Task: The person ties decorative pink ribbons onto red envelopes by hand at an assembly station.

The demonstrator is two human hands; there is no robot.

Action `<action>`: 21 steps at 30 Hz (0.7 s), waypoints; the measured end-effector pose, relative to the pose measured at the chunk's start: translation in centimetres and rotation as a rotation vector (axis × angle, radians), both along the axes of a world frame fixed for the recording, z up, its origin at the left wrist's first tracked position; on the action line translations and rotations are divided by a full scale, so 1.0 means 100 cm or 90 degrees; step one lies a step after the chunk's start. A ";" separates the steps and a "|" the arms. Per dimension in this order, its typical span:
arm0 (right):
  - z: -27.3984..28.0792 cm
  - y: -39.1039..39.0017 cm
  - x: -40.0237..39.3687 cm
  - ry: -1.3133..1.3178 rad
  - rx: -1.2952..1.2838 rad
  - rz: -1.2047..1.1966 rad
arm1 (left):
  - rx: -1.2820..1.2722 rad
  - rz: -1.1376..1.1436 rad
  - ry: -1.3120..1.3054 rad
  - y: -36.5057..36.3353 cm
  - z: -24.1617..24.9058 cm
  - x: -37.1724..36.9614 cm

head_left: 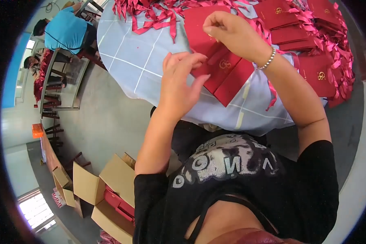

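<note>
Flat red paper bags point(234, 79) with a gold emblem lie overlapping on the table, right in front of me. My left hand point(181, 77) is at their left edge, its thumb spread away from curved fingers, with nothing visible between them. Over the upper part of the bags is my right hand point(231, 33), thumb and fingertips pinched together. Whatever that pinch may hold is too small to make out. Loose red ribbons point(154, 20) spread across the far side of the table.
Stacks of red bags with ribbon handles point(319, 77) cover the table's right side. The round table wears a blue checked cloth point(122, 61). An open cardboard box point(114, 217) with red items stands on the floor at lower left. A person in blue point(69, 30) is at upper left.
</note>
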State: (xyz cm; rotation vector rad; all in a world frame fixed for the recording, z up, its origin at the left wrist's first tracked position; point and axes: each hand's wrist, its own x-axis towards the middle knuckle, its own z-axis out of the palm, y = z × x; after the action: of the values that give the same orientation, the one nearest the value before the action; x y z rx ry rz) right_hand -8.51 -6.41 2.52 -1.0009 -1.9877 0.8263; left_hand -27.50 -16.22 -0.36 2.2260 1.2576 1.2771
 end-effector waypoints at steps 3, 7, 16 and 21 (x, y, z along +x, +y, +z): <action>0.013 -0.010 0.002 -0.150 0.027 0.084 | 0.048 0.007 0.030 0.002 -0.001 0.000; 0.033 -0.013 0.005 -0.360 0.077 0.162 | 0.126 0.024 0.054 -0.001 0.009 0.006; 0.077 -0.048 -0.028 -0.133 -0.100 0.290 | 0.063 0.007 -0.157 -0.030 0.039 -0.027; 0.031 -0.044 -0.039 -0.174 0.171 0.117 | 0.007 0.001 -0.182 -0.025 0.014 -0.029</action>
State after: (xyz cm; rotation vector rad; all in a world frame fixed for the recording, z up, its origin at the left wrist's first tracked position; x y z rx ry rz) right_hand -12.41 -10.81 5.63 -0.8156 -2.3777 0.5172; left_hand -30.43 -18.76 1.08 1.9613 1.1459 1.5398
